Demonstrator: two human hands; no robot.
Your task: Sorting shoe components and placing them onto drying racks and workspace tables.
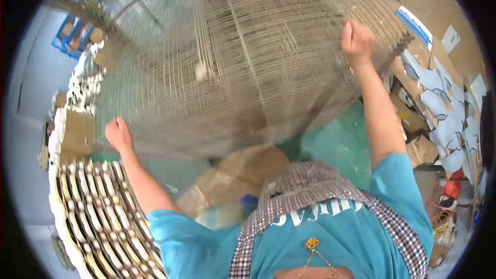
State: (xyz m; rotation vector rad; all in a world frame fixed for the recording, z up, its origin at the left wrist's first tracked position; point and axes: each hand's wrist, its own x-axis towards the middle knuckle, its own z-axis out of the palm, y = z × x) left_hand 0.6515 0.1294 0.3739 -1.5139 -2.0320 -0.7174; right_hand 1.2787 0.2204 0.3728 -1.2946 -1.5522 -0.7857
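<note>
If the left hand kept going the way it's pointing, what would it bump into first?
The left hand already grips the edge of the big blurred wire mesh rack. Pointing up and away, it would probably meet more of that mesh first, though depth is hard to judge.

Small workshop, cluttered: green painted floor [341, 142], flattened cardboard [243, 168], cut pale-blue paper shapes [447, 119] heaped rightward, rows of cream moulded pieces [98, 212] stacked leftward.

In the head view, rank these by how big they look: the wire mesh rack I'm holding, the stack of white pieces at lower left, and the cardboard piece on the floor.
1. Wire mesh rack, though nearness to the camera inflates it.
2. Stack of white pieces.
3. Cardboard piece, partly hidden behind the rack, so unsure.
</note>
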